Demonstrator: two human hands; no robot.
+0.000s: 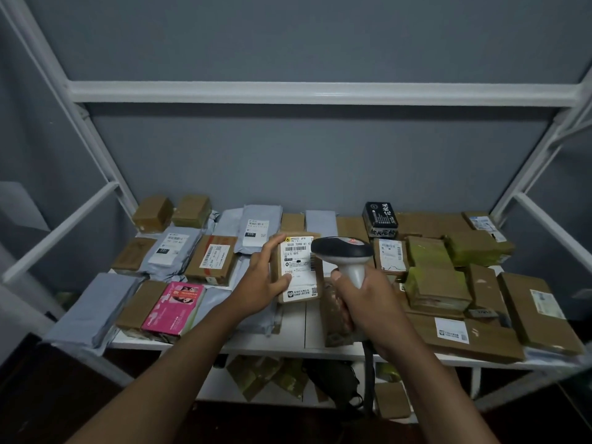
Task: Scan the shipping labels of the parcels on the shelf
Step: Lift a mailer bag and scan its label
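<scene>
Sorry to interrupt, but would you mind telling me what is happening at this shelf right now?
A person is scanning parcel labels. The left hand holds a small brown parcel tilted up so its white shipping label faces the camera. The right hand grips a handheld barcode scanner, its head right beside the label. Many other boxes and grey mailer bags lie across the white shelf, some with labels showing.

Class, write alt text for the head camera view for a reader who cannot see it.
A person's left hand holds up a small brown parcel with its white shipping label facing the camera, while the right hand grips a handheld barcode scanner beside it. Behind lies a white shelf crowded with cardboard boxes and grey mailer bags.
</scene>
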